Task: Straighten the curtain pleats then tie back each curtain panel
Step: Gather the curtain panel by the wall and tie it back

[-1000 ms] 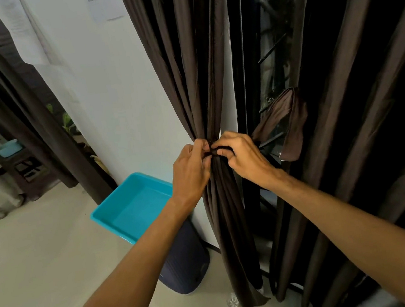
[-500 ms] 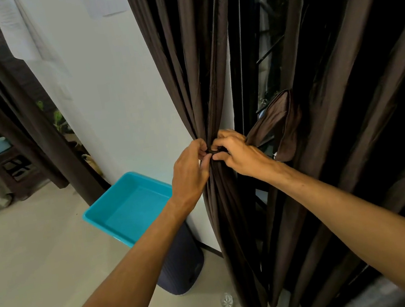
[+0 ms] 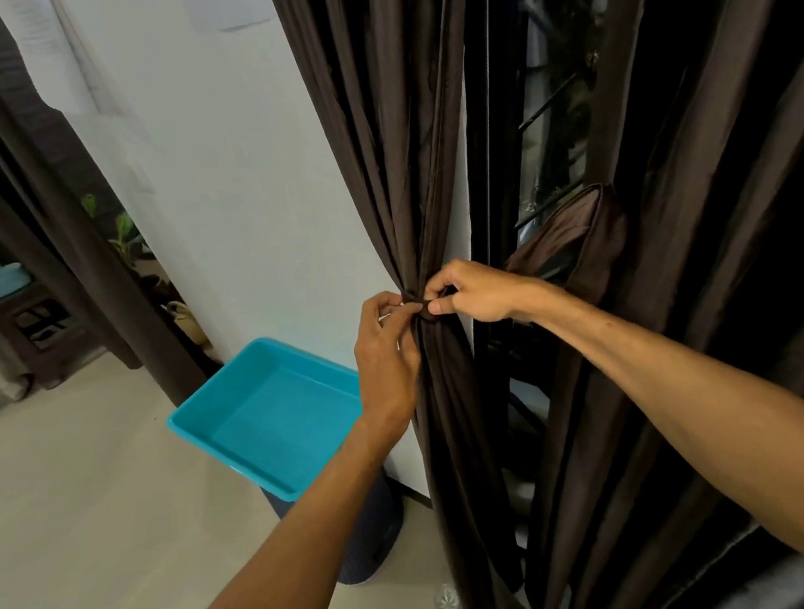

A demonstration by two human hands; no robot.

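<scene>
Tieback (image 3: 422, 307) pinched between left hand (image 3: 386, 352) and right hand (image 3: 477, 291) fingertips.

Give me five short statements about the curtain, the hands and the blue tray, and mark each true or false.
1. Both hands work at the gathered waist of the left curtain panel. True.
2. The left hand rests inside the blue tray. False: it is up at the curtain's tie.
3. The tray sits on a dark bin by the white wall. True.
4. The right hand holds the right curtain panel. False: it pinches the tie on the left panel.
5. The tray is full of clothes. False: nothing shows in it.
</scene>
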